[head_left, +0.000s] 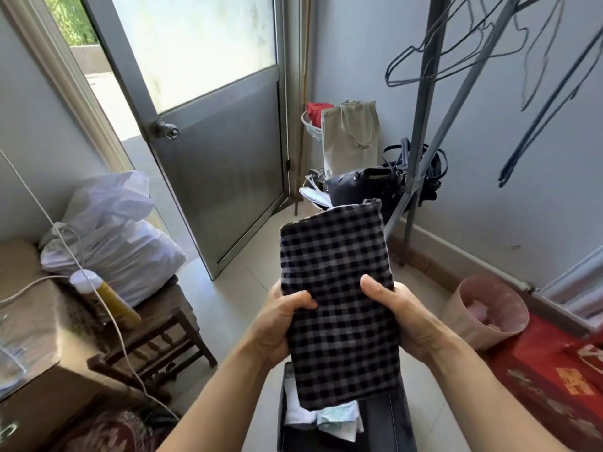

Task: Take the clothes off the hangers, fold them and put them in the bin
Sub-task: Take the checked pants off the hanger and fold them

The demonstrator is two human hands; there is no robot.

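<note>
A folded garment [339, 288] in a small black and pale grey check sits above a black bin [281, 419] of white and pale blue clothes [339, 419]. On the left are white plastic bags [120, 243], a yellow bottle [114, 305] with a white cap, a dark brown wooden stool [163, 324], a dull grey metal door [222, 158] with a frosted whitish pane, and a dark red rug [107, 432] with a pale floral pattern. On the right are a translucent pink wastebasket [486, 311], a red box [548, 380] with gold and flowered decoration, a beige tote bag [352, 138], a black handbag [359, 187], dark blue wire hangers [456, 60], a pale blue-grey wall [489, 190] and cream floor tiles [248, 295].
</note>
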